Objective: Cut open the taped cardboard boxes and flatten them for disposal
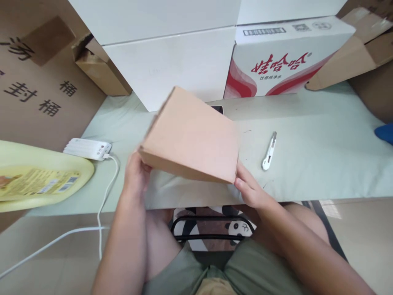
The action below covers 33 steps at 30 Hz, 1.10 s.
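A plain brown cardboard box [193, 137] is held up, tilted, over the table in front of me. My left hand [135, 174] grips its near left corner, with the fingers partly hidden beneath it. At the near right corner, my right hand [248, 188] has its thumb and fingers closed on the cardboard. To the right of the box a white utility knife [269, 151] lies on the table. Behind the box, the corner of a dark-screened device [217, 109] shows; the box hides the rest of it.
Large white cartons [175, 61] and a red-and-white carton [276, 61] line the back of the pale green tabletop [313, 143]. At left are a white power bank [87, 148] with a cable, a yellow bag [39, 176] and a big printed brown carton [39, 82].
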Tool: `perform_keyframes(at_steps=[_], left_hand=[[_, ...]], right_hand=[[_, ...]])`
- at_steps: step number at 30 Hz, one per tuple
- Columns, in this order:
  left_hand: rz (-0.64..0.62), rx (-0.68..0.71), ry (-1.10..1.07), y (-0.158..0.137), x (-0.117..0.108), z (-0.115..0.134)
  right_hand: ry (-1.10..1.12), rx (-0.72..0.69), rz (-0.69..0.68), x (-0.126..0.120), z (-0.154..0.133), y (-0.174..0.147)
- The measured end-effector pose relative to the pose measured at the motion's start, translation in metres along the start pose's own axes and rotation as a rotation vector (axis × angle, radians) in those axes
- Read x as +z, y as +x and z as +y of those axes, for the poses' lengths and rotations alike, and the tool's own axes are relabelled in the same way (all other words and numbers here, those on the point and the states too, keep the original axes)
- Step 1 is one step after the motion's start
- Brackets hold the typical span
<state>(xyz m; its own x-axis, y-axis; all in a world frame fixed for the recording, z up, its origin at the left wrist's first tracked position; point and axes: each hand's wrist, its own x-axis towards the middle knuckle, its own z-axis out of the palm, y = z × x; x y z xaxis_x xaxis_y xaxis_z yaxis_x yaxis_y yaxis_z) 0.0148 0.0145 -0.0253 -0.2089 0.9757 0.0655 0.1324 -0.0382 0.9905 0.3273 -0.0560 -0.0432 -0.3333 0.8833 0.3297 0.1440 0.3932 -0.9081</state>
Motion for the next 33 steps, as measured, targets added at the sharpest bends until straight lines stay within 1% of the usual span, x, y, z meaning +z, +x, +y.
perform_keyframes(at_steps=[2,4,6,8,10,12,13,14,15,16,17,19,20,21,22,23,24,25,26,28,29,33], left_hand=[[-0.139,-0.177,-0.064,-0.009,0.005,0.000],[-0.351,-0.344,-0.106,-0.019,0.011,0.003],[-0.574,-0.461,-0.095,-0.027,0.017,0.007],[-0.743,-0.564,-0.048,-0.032,0.022,0.011],[-0.843,-0.629,0.056,-0.034,0.027,0.014],[-0.885,-0.623,0.197,-0.032,0.030,0.016],[-0.877,-0.589,0.263,-0.030,0.032,0.017],[-0.839,-0.536,0.320,-0.028,0.033,0.017],[-0.757,-0.464,0.365,-0.026,0.033,0.016],[-0.628,-0.374,0.391,-0.024,0.034,0.014],[-0.467,-0.270,0.390,-0.023,0.034,0.012],[-0.144,-0.024,0.312,-0.023,0.035,0.007],[-0.027,0.115,0.244,-0.025,0.036,0.005],[0.044,0.264,0.172,-0.027,0.037,0.004],[0.070,0.415,0.114,-0.030,0.038,0.003],[0.066,0.555,0.086,-0.033,0.039,0.003],[0.034,0.667,0.098,-0.037,0.040,0.005],[-0.020,0.743,0.145,-0.040,0.042,0.007],[-0.083,0.782,0.209,-0.043,0.043,0.009],[-0.180,0.767,0.329,-0.047,0.045,0.015],[-0.203,0.741,0.360,-0.048,0.046,0.017],[-0.185,0.684,0.350,-0.049,0.049,0.021]], right_hand=[[-0.090,-0.081,-0.001,0.000,-0.005,-0.001],[-0.111,-0.140,0.024,-0.004,-0.008,-0.003],[-0.099,-0.184,0.061,-0.008,-0.011,-0.005],[-0.116,-0.195,0.101,-0.013,-0.014,-0.007],[-0.145,-0.177,0.140,-0.018,-0.017,-0.008],[-0.158,-0.151,0.162,-0.022,-0.018,-0.008],[-0.157,-0.146,0.163,-0.023,-0.018,-0.008],[-0.153,-0.145,0.156,-0.024,-0.018,-0.007],[-0.146,-0.147,0.146,-0.025,-0.018,-0.007],[-0.135,-0.148,0.135,-0.026,-0.018,-0.006],[-0.122,-0.150,0.123,-0.026,-0.019,-0.005],[-0.105,-0.152,0.095,-0.026,-0.019,-0.005],[-0.104,-0.155,0.079,-0.026,-0.019,-0.004],[-0.104,-0.157,0.060,-0.024,-0.019,-0.004],[-0.103,-0.161,0.038,-0.023,-0.019,-0.004],[-0.098,-0.166,0.011,-0.021,-0.018,-0.004],[-0.091,-0.170,-0.019,-0.019,-0.017,-0.004],[-0.083,-0.175,-0.046,-0.017,-0.017,-0.004],[-0.076,-0.177,-0.068,-0.015,-0.016,-0.005],[-0.065,-0.178,-0.081,-0.012,-0.016,-0.005],[-0.060,-0.176,-0.077,-0.011,-0.015,-0.005],[-0.059,-0.173,-0.049,-0.010,-0.015,-0.005]])
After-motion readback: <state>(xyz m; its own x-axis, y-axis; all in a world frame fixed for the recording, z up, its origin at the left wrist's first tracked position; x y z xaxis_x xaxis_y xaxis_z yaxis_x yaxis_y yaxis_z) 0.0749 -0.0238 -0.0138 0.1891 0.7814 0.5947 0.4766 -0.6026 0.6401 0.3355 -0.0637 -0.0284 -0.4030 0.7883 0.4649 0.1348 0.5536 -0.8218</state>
